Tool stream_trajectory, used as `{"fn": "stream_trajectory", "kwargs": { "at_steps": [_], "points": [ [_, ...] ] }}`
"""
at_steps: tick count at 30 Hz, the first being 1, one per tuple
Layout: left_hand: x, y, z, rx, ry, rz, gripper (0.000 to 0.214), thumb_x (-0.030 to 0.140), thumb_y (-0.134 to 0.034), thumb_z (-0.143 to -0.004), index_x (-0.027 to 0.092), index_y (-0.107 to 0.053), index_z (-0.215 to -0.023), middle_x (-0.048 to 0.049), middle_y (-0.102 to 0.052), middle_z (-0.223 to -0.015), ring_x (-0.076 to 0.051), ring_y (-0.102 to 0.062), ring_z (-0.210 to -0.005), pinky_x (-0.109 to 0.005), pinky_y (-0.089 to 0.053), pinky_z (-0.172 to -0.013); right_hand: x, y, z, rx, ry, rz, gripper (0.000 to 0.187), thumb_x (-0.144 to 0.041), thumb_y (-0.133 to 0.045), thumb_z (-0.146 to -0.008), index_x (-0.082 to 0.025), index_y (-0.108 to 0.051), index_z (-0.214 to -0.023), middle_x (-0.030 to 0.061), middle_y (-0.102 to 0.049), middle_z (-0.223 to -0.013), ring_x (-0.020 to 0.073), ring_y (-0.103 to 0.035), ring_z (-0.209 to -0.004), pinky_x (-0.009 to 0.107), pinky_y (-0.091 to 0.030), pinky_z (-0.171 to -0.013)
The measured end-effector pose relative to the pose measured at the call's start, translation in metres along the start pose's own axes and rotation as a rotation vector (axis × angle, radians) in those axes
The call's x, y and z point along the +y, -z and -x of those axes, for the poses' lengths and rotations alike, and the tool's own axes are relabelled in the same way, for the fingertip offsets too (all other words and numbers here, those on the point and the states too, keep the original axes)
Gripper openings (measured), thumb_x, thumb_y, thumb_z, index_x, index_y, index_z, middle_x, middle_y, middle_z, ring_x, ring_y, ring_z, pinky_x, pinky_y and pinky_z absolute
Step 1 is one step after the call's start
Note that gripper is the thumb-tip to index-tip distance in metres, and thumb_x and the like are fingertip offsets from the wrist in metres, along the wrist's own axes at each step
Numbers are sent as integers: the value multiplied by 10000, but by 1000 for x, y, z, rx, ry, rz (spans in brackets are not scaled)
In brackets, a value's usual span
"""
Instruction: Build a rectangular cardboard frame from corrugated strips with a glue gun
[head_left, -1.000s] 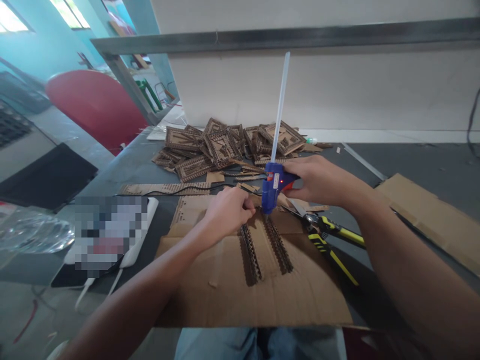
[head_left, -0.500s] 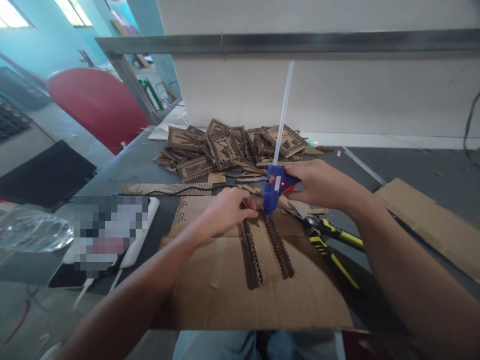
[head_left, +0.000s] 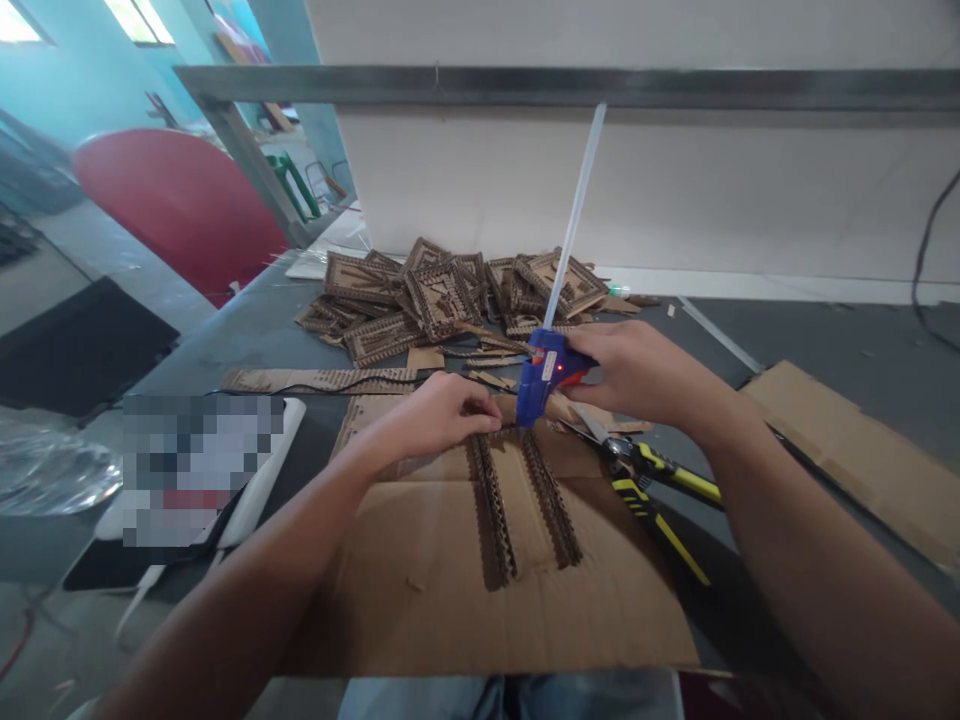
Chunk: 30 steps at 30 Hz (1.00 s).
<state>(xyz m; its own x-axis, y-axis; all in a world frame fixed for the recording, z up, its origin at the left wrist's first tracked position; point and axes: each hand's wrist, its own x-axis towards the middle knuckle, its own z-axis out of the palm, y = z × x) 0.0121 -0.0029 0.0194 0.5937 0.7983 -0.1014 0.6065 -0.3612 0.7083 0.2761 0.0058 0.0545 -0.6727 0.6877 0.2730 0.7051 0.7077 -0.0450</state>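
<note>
My right hand (head_left: 645, 373) grips a blue glue gun (head_left: 541, 375) with a long clear glue stick (head_left: 574, 215) rising from its back. The nozzle points down at the far end of two toothed cardboard strips (head_left: 521, 500) lying on a flat cardboard sheet (head_left: 420, 590). My left hand (head_left: 435, 412) is closed in a pinch on the far end of the left strip, right beside the nozzle.
A heap of cut cardboard pieces (head_left: 442, 290) lies at the back of the grey table (head_left: 825, 330). Yellow-handled pliers (head_left: 660, 490) rest to the right of the sheet. More cardboard (head_left: 855, 450) lies far right. A white device (head_left: 255, 480) and clear plastic (head_left: 52, 470) are at left.
The glue gun has tilted slightly, its stick leaning more to the right, and the view has shifted a little. Both hands stay at the far end of the strips.
</note>
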Motion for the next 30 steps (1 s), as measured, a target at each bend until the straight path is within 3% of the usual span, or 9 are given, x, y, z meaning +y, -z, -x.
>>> {"fn": "stream_trajectory", "kwargs": {
  "at_steps": [6, 11, 18, 23, 30],
  "points": [
    [-9, -12, -1, 165, 15, 127, 212, 293, -714, -834, 183, -749, -1012, -43, -790, -947, -181, -708, -855, -278, -532, -762, -6, 1, 2, 88, 1, 104, 156, -328, -624, -888, -175, -631, -915, 97, -717, -832, 228, -638, -710, 305, -347, -602],
    [-21, -18, -8, 275, -3, 44, 230, 279, -637, -874, 189, -761, -1045, -40, -778, -956, -167, -662, -824, -267, -499, -735, -12, -1, 4, 124, 22, 175, 193, -353, -575, -926, -182, -643, -984, 114, -750, -928, 239, -669, -782, 307, -333, -578],
    [-32, -25, -11, 320, -135, 34, 221, 304, -613, -903, 177, -772, -989, -28, -762, -921, -150, -638, -806, -247, -462, -718, -20, -5, 4, 135, 81, 188, 147, -307, -564, -928, -189, -652, -926, 85, -760, -885, 215, -671, -750, 305, -310, -561],
    [-31, -26, -12, 359, -76, 58, 182, 265, -638, -867, 175, -766, -958, -9, -740, -846, -132, -610, -749, -230, -453, -681, -26, -6, 3, 120, 162, 163, 120, -250, -561, -945, -170, -651, -939, 68, -754, -830, 200, -669, -703, 311, -291, -548],
    [-31, -29, -10, 381, -89, 138, 224, 323, -637, -879, 170, -756, -992, -26, -735, -819, -117, -590, -690, -216, -440, -618, -23, -5, 4, 105, 126, 184, 112, -251, -579, -937, -178, -663, -945, 61, -767, -871, 198, -672, -695, 309, -282, -535]
  ]
}}
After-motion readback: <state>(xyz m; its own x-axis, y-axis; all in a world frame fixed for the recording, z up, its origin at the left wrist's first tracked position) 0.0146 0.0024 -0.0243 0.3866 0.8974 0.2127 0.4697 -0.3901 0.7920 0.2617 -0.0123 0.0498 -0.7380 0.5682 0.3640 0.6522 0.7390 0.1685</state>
